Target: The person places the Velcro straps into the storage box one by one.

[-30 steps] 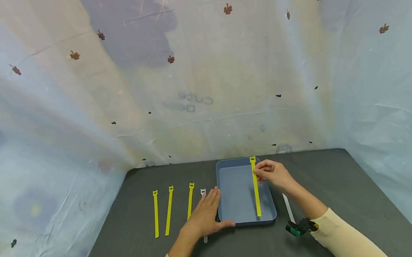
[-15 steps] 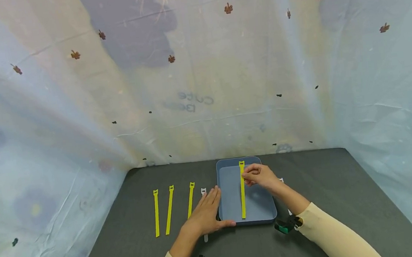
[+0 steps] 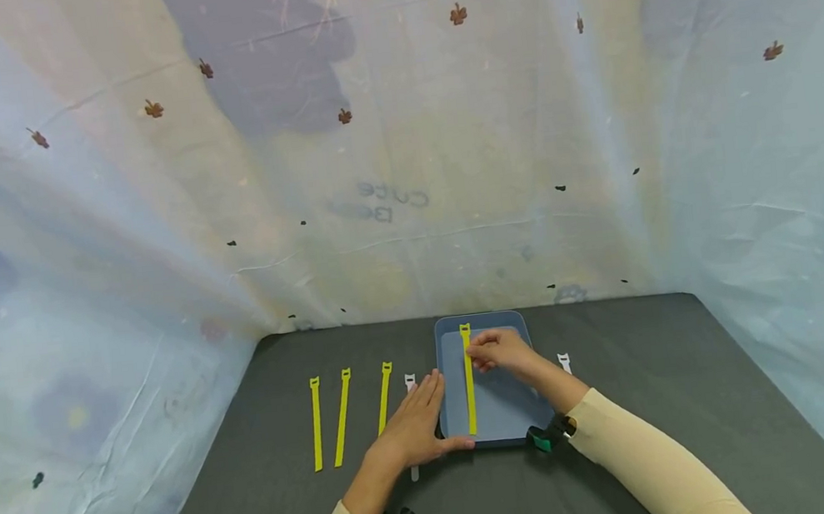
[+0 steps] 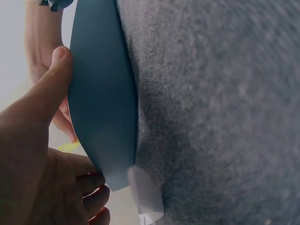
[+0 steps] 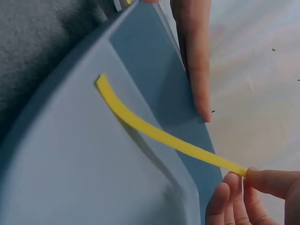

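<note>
In the head view a blue-grey tray [image 3: 508,423] lies on the dark table. My right hand [image 3: 506,351] pinches a yellow cable tie [image 3: 470,393] near its slotted head, over the tray's left part. The right wrist view has that cable tie [image 5: 164,138] curving down from thumb and fingers, its free tip low over the tray floor with a shadow beside it. My left hand [image 3: 413,426] rests at the tray's near left corner, fingers straight along the left side. Its thumb [image 4: 58,61] touches the front rim in the left wrist view.
Left of the tray lie several more cable ties: a yellow one [image 3: 316,424], a second yellow one [image 3: 342,419], a third [image 3: 385,395] and a white one [image 3: 410,379] partly under my left hand. Another white cable tie [image 3: 564,362] lies to the right. A patterned curtain [image 3: 402,166] hangs behind.
My right hand has carried the yellow cable tie leftward across the tray, from its right side to its left. My left hand stays at the tray's corner.
</note>
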